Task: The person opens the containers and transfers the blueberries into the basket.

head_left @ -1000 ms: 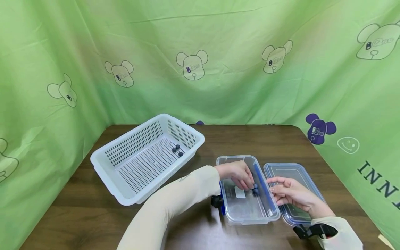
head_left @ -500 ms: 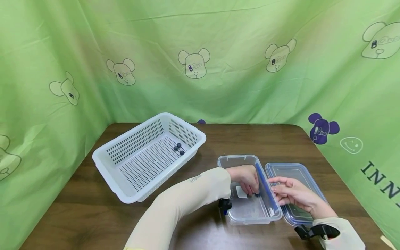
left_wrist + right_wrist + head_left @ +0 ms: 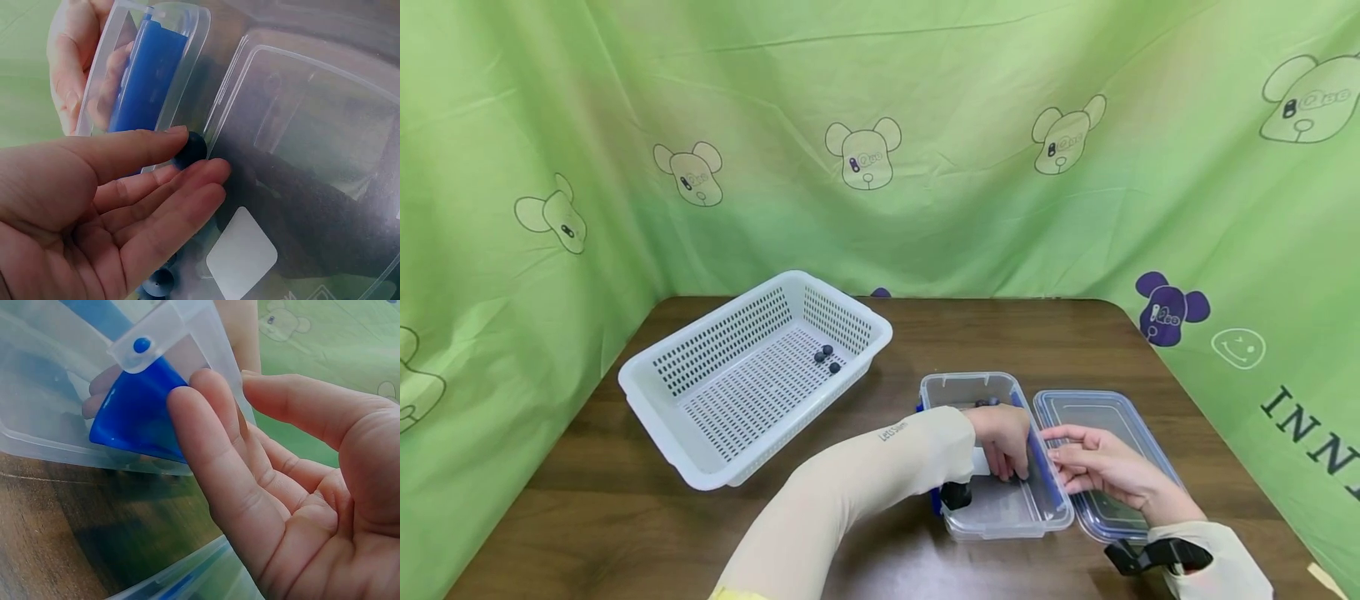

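Note:
My left hand (image 3: 1006, 437) reaches down into a clear plastic food container (image 3: 992, 527). In the left wrist view, its thumb and fingers pinch one dark blueberry (image 3: 190, 150) close over the container floor. Other blueberries (image 3: 159, 282) lie below that hand, partly hidden by it. A white diamond-shaped label (image 3: 242, 253) shows on the floor. My right hand (image 3: 1108, 467) stays at the container's right side, fingers extended and thumb raised. In the right wrist view, its fingertips (image 3: 185, 400) are right at the blue latch (image 3: 137, 419), which hangs down along the wall.
A white perforated basket (image 3: 700, 479) stands on the left of the wooden table (image 3: 587, 533), with 3 blueberries (image 3: 827, 350) in its far right part. The clear lid (image 3: 1086, 404) lies right of the container, partly under my right hand. A green printed curtain (image 3: 775, 225) hangs behind.
My left hand has moved right and slightly nearer inside the container, uncovering berries at its far end. The right hand stays in place.

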`<state>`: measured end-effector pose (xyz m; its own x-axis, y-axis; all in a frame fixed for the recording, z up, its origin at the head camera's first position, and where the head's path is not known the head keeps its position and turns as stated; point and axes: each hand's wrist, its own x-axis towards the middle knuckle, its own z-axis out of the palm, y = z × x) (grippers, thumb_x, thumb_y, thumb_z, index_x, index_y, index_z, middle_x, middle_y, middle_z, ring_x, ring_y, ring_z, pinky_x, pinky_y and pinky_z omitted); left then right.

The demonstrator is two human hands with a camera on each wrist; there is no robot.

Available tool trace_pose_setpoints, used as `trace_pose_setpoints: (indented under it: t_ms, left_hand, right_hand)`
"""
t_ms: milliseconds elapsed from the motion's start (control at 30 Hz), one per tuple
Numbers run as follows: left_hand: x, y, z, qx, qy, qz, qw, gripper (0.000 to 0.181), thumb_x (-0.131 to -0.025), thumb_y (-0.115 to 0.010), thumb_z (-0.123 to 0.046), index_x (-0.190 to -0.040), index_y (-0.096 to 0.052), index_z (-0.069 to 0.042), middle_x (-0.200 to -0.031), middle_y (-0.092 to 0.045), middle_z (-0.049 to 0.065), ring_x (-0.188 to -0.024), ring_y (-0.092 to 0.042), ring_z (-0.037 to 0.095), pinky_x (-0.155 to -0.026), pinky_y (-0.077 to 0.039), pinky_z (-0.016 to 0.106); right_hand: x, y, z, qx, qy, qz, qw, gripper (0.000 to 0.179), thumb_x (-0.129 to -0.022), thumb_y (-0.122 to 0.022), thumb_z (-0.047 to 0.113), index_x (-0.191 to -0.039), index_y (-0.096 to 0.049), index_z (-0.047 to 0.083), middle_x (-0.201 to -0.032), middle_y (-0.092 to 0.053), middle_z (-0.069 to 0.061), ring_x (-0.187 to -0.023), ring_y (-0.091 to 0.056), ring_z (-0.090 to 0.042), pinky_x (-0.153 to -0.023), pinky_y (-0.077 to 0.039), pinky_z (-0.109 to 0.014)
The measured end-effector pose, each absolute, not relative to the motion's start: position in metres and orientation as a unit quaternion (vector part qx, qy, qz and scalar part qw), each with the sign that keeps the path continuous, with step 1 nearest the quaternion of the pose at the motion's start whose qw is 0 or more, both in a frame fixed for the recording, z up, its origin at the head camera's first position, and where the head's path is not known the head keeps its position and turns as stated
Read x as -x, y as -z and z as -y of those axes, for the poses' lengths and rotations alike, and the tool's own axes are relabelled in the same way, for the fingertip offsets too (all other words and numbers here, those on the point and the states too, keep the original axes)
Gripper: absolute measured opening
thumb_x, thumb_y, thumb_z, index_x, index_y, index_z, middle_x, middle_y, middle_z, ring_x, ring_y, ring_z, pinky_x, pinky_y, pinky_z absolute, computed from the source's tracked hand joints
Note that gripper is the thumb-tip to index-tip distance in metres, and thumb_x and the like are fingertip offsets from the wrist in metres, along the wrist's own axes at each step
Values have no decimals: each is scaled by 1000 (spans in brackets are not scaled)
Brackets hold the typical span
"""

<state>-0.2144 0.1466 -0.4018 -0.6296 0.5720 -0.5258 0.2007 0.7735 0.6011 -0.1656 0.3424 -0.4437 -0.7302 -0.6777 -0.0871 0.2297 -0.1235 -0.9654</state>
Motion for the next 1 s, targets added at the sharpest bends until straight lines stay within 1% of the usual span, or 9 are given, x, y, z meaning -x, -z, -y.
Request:
trace_pose_setpoints:
  t_ms: [100,233,467,533,600,667,800,967,1000]
  left_hand:
    - [214,403,-146,-220,-260,-864,370,9,-84,-76,2,-76,-72,5,-71,-72,17,-69,-74,24,-56,-61,27]
    - [214,403,-146,-216,-265,-861,377,11,-83,-77,1,-75,-72,5,-71,-72,17,-69,-74,24,-57,-62,27]
    - [220,396,-132,-235,-339,-821,396,11,-84,-73,5,-74,-71,8,-67,-70,18,-57,-69,23,-54,-61,27]
    - [224,392,-127,-237,-369,-804,400,12,-84,-73,5,-73,-71,7,-65,-69,18,-55,-67,22,-57,-62,29]
    - [229,390,-122,-237,-403,-785,406,14,-85,-73,5,-72,-70,7,-65,-69,19,-53,-66,21,-63,-63,34]
    - [234,387,-116,-230,-433,-772,406,12,-86,-73,4,-74,-71,7,-66,-69,18,-53,-66,19,-68,-63,37]
    - [247,377,-100,-226,-481,-748,397,8,-88,-72,2,-85,-74,9,-71,-71,18,-57,-68,18,-75,-62,41]
    - [266,353,-66,-238,-533,-727,363,15,-91,-71,-1,-100,-73,11,-83,-72,22,-73,-73,28,-80,-61,43]
    - [270,349,-58,-239,-544,-724,352,17,-92,-70,-1,-103,-72,11,-85,-72,24,-78,-73,32,-80,-61,43]
  right_hand:
    - [166,444,-343,192,723,-584,313,41,-103,-41,-5,-124,-65,20,-93,-72,-3,-84,-70,-12,-74,-61,-25]
    - [165,445,-343,192,723,-583,316,41,-104,-41,-4,-125,-66,21,-94,-72,-2,-84,-70,-11,-74,-61,-25]
    - [165,447,-344,199,725,-578,316,42,-104,-40,-5,-125,-65,20,-94,-72,-3,-84,-70,-12,-75,-61,-26]
    - [165,448,-345,201,725,-578,317,42,-104,-39,-5,-126,-65,20,-95,-72,-3,-84,-70,-12,-75,-61,-27]
    - [164,448,-346,203,724,-578,317,43,-104,-39,-5,-126,-65,20,-95,-72,-3,-85,-70,-12,-76,-61,-27]
    - [164,448,-346,204,723,-579,316,43,-104,-39,-5,-126,-65,21,-95,-72,-3,-85,-70,-12,-76,-61,-27]
    - [164,449,-346,205,723,-578,318,43,-104,-38,-6,-126,-65,20,-95,-72,-3,-85,-70,-12,-76,-61,-27]
    - [165,447,-344,204,723,-581,314,42,-104,-39,-5,-126,-65,20,-95,-72,-3,-84,-70,-12,-76,-61,-26]
    - [165,447,-343,203,722,-583,313,42,-104,-40,-5,-126,-65,20,-94,-72,-3,-84,-70,-12,-75,-61,-26]
